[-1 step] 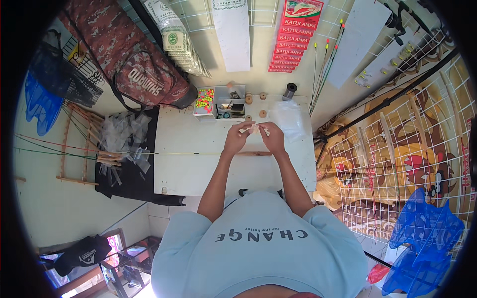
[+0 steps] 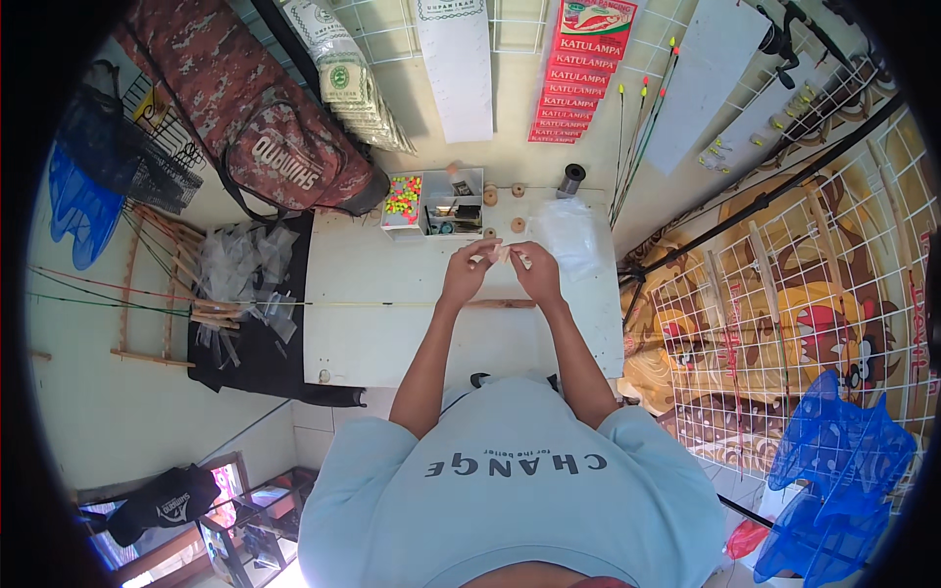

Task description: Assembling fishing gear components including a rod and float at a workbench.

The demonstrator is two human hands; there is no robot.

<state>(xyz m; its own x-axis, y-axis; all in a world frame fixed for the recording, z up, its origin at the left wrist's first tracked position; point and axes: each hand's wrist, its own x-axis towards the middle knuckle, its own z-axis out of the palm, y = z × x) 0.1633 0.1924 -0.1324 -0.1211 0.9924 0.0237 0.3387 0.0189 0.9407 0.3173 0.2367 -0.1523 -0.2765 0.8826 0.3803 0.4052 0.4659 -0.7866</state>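
Fingers (image 2: 490,246) of both hands are drawn into a close pinch, thumb against forefinger, and seem to grip a small pale piece (image 2: 504,254) between them; it is too small to tell what it is. It sits where the fingertips almost meet, above the worktop (image 2: 363,265), the left hand (image 2: 465,273) to one side and the right hand (image 2: 537,273) to the other, probably because so slight a thing needs one side steadied while the other is worked. Below the wrists, a wooden stick (image 2: 502,304) and a thin yellow rod (image 2: 363,304) lie in line across the worktop; the left forearm hides whether they join. Just beyond the fingers are small wooden spools (image 2: 519,225), and left of these a white tray (image 2: 402,232), whose walls keep the bright beads (image 2: 403,196) apart from darker odds and ends, presumably so small parts do not mix or roll off. Clear plastic bags (image 2: 570,240) lie right of the right hand, with a black spool (image 2: 572,177) upright behind them. Farther left, loose clear packets (image 2: 250,257) rest on a black cloth (image 2: 221,358); red packets (image 2: 578,73) hang in a strip against the wall, likely to save worktop space.
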